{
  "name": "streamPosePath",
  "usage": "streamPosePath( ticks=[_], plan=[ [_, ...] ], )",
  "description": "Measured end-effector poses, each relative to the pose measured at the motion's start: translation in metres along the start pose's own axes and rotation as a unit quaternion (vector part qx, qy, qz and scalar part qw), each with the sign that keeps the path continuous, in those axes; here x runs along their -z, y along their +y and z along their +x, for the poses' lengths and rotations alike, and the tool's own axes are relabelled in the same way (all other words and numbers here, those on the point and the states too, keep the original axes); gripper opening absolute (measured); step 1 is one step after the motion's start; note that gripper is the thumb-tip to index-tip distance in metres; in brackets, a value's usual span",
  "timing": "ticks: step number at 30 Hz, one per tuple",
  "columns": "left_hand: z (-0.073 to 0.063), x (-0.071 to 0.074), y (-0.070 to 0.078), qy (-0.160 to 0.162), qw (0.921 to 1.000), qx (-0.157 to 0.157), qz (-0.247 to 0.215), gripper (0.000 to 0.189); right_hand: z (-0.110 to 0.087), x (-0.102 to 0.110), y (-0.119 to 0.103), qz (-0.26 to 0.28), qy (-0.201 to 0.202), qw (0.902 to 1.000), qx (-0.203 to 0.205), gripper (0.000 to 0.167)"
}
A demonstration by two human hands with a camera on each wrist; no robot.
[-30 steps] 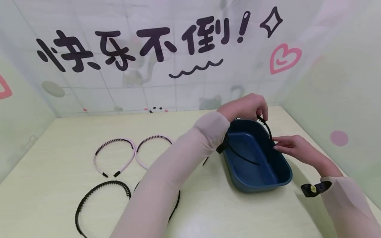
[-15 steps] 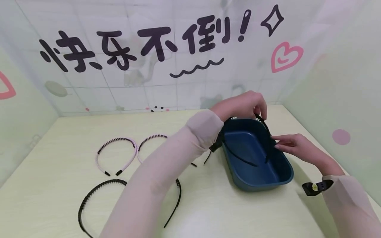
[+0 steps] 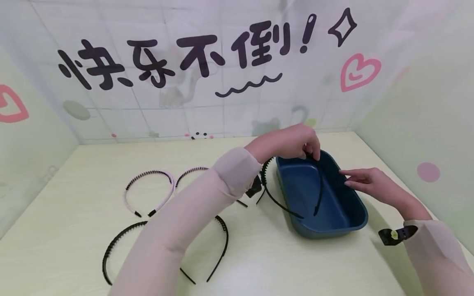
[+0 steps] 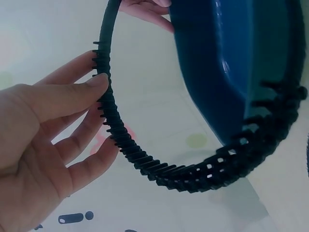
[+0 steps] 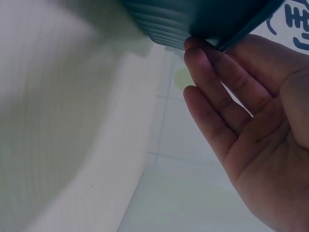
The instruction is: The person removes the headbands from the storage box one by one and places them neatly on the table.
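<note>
Risk, as a guess: the headband (image 3: 286,187) straddles the bin (image 3: 353,209) wall, so a tip may snag the rim and tip out onto the table (image 3: 259,263). Left hand (image 3: 292,142) pinches its arch; right hand (image 3: 364,181), fingers straight, touches the rim. Headband is black, thin, toothed.

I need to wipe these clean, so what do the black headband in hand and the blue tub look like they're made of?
The black headband the left hand pinches looks like matte moulded plastic: thin band, a row of stiff comb teeth along one edge. The blue tub the right hand touches seems hard plastic too, with a smooth, slightly glossy inside, rounded corners and a ribbed underside. Neither can be told for certain.
</note>
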State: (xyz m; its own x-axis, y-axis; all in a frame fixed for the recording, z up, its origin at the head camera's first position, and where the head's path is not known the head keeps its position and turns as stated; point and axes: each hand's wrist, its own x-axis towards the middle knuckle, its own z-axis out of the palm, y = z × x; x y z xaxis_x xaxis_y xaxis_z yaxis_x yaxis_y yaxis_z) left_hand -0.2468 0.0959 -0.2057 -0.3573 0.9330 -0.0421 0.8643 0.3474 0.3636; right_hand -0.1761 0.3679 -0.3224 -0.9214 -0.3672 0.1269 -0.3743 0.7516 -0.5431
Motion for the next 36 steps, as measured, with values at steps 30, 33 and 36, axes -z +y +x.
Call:
streamPosePath(
  ticks=[30,33,36],
  plan=[
    [-0.054,-0.059,-0.034,-0.051,0.9971,-0.006,-0.056,0.026,-0.003,0.002,-0.003,-0.007,-0.014,0.9992,-0.036,0.039],
    [-0.055,-0.065,-0.035,-0.058,0.9969,-0.011,-0.052,0.026,-0.003,0.001,-0.004,-0.007,-0.013,0.9992,-0.037,0.039],
    [-0.056,-0.070,-0.036,-0.064,0.9967,-0.013,-0.049,0.027,-0.003,0.000,-0.004,-0.006,-0.011,0.9993,-0.036,0.038]
  ],
)
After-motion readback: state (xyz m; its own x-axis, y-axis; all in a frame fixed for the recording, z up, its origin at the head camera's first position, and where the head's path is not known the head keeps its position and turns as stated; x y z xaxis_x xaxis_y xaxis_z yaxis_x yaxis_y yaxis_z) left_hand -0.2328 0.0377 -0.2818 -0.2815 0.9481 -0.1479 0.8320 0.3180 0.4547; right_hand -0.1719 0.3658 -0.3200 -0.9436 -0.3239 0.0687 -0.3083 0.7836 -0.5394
